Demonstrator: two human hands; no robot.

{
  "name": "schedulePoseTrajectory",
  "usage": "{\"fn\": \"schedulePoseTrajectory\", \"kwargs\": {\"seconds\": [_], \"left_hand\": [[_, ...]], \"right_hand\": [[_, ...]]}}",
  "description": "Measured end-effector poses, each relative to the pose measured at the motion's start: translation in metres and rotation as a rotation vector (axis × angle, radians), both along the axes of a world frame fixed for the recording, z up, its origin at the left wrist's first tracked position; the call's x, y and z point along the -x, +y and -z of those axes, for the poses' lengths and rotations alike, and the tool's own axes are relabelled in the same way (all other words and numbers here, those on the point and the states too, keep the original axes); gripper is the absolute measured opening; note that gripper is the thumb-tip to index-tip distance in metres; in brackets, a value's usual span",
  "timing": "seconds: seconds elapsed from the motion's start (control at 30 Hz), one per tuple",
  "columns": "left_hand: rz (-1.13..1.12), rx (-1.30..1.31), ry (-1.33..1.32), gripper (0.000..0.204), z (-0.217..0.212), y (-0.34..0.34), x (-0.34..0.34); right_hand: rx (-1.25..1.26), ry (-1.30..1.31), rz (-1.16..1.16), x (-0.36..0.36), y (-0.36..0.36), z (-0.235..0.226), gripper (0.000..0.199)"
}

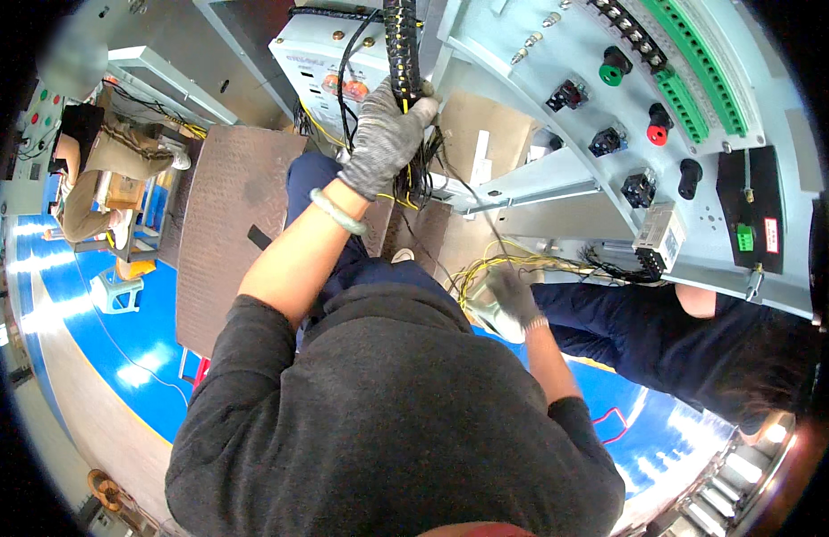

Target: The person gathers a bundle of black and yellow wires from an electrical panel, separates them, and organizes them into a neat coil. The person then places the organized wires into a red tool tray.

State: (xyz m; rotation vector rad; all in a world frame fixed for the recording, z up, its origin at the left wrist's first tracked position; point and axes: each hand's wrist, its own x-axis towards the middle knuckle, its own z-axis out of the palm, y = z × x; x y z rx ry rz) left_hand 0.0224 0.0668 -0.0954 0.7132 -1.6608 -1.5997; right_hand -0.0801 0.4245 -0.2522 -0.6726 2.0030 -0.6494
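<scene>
My left hand point(386, 134), in a grey striped knit glove, is wrapped round a thick black-sleeved wire bundle point(402, 49) with yellow showing through the sleeve. Below that grip, loose black wires point(416, 174) spread out and hang down. My right hand point(514, 297), gloved in grey too, is low on the right beside a tangle of yellow wires point(472, 273). It is blurred and its fingers do not show clearly, so whether it holds a wire is not visible. Just beyond my left hand stands a white box-shaped device point(320, 67) with orange markings.
A grey cabinet door point(557, 143) on the right carries switches, buttons and green terminal strips point(683, 103). Close by my right arm is another person in dark clothes point(629, 331). A brown textured platform point(231, 233) lies left; a seated person point(119, 170) and a light-blue stool point(116, 291) are beyond it.
</scene>
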Motion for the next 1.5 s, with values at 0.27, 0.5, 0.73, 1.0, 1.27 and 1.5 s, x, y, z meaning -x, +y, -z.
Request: {"fn": "schedulePoseTrajectory", "kwargs": {"seconds": [0.27, 0.5, 0.73, 1.0, 1.27, 1.5], "left_hand": [[0.225, 0.614, -0.311, 0.038, -0.044, -0.008, -0.021], [0.017, 0.806, -0.223, 0.021, -0.026, -0.006, -0.033], [0.116, 0.489, -0.239, 0.022, -0.063, 0.036, -0.075], [0.283, 0.501, -0.116, 0.028, -0.085, 0.063, -0.05], [0.315, -0.113, -0.004, 0.036, -0.028, 0.022, -0.011], [0.105, -0.161, 0.013, 0.025, 0.01, 0.023, 0.005]], "right_hand": [[0.726, -0.079, -0.089, -0.01, -0.255, -0.171, 0.039], [0.613, -0.731, -0.207, 0.003, -0.251, -0.2, 0.03], [0.84, 0.238, -0.036, -0.014, -0.267, -0.148, 0.034], [1.07, 0.266, 0.104, -0.027, -0.26, -0.181, 0.032], [1.126, 0.104, 0.302, -0.019, -0.277, -0.173, 0.048], [0.709, 0.481, -0.301, -0.029, -0.107, -0.213, 0.01]]}}
